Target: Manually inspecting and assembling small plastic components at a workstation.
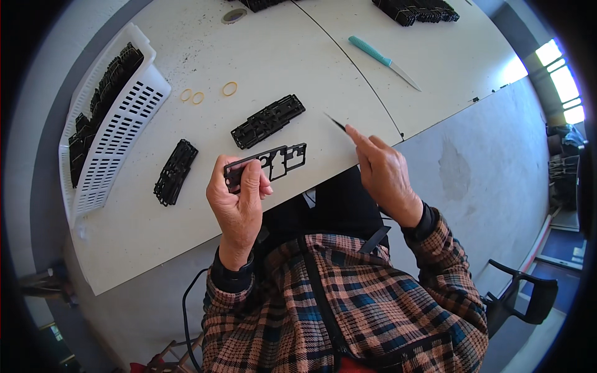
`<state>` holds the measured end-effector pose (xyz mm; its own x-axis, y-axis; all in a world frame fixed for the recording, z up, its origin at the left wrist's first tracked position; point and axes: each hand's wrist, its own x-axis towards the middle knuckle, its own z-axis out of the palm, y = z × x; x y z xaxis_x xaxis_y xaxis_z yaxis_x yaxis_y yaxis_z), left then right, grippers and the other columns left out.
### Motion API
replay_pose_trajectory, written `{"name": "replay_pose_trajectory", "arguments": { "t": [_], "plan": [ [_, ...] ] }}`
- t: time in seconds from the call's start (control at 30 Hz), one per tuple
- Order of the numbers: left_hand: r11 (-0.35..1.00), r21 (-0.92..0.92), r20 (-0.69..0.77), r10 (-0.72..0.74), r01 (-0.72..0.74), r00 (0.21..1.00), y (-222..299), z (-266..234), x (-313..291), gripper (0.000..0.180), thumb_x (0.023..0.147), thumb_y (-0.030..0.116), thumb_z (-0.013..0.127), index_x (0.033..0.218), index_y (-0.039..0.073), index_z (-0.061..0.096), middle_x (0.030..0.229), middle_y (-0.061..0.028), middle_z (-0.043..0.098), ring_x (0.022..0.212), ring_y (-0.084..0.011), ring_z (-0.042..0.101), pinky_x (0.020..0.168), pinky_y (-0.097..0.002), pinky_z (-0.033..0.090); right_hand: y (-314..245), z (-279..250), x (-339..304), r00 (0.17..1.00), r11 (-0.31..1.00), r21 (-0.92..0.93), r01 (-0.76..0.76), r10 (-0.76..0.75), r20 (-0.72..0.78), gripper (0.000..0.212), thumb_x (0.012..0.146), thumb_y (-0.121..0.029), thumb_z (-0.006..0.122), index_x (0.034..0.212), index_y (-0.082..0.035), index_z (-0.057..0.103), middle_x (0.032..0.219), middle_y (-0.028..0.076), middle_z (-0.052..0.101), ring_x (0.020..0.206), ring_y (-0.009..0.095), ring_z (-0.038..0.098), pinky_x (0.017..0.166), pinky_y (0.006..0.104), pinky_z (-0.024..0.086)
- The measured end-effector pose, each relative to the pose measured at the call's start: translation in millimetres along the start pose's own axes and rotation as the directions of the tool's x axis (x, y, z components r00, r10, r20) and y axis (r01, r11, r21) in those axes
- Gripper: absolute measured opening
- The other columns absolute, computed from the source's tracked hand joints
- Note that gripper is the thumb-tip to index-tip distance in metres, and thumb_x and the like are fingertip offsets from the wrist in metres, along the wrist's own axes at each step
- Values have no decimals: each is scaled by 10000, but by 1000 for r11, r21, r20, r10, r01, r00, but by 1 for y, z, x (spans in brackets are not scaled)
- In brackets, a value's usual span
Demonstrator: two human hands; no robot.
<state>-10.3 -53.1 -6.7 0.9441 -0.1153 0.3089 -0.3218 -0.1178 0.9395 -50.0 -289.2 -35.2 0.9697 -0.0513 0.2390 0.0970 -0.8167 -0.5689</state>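
Observation:
My left hand [237, 194] grips a flat black plastic frame [285, 161] with several cut-outs, thumb on top, held up over the table's near edge. My right hand [387, 174] is closed round a slim dark pointed tool [336, 122]. Its tip points up and left, apart from the frame; the fingers hide the rest, so I cannot tell its exact kind. Just beyond the held frame lies a stack of similar black frames [267, 121]. Another black stack [176, 172] lies left of my left hand.
A white slotted basket [127, 133] full of black parts stands at the left. Yellow rubber bands [229, 89] lie mid-table. A knife with a teal handle [371, 51] rests at the far right, near bundled black parts [415, 11]. The white table [323, 68] has a seam and a round hole [234, 16].

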Motion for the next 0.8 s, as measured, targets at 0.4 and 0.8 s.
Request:
{"name": "replay_pose_trajectory", "arguments": {
  "t": [0.4,0.8],
  "plan": [
    [982,-172,44,-68,74,997,2,-5,-8,182,990,117,552,850,29,477,620,-46,573,521,-97,543,497,-217,443,24,9,47,896,947,-277,166,-262,-358,384,885,-4,596,1267,-37,592,979,127,630,838,306,621,709,363,518],
    [921,-365,35,-130,134,991,4,-7,-15,217,992,178,565,869,36,456,637,-73,570,542,-148,560,513,-259,474,-40,17,-6,910,386,851,-356,-65,410,289,918,-198,685,1091,31,659,939,89,701,705,75,619,558,196,496]
  ]
}}
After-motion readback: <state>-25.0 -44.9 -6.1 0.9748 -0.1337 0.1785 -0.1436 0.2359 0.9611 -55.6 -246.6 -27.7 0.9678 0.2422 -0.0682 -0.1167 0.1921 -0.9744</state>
